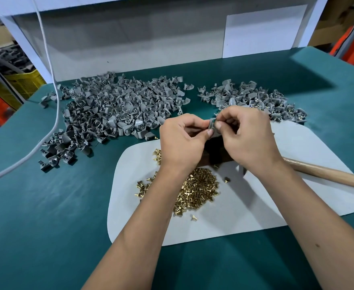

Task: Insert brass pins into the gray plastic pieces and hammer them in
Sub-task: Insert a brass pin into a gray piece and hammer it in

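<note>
both hands (pixel 211 135) pinch a gray piece (pixel 212 127), mostly hidden by fingers.

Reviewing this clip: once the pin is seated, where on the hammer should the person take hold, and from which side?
Probably the bare wooden handle of the hammer, taken by the right hand from above on the right. The handle lies flat on the white mat and runs out toward the right edge of the view, unobstructed there. The head end is hidden under the hands, which now hold a gray piece.

Your brass pins (pixel 197 188) gleam shiny metal; gray plastic pieces (pixel 113 107) look matt; hammer handle (pixel 328 174) smooth wood; surface (pixel 46 206) matt teal.
</note>
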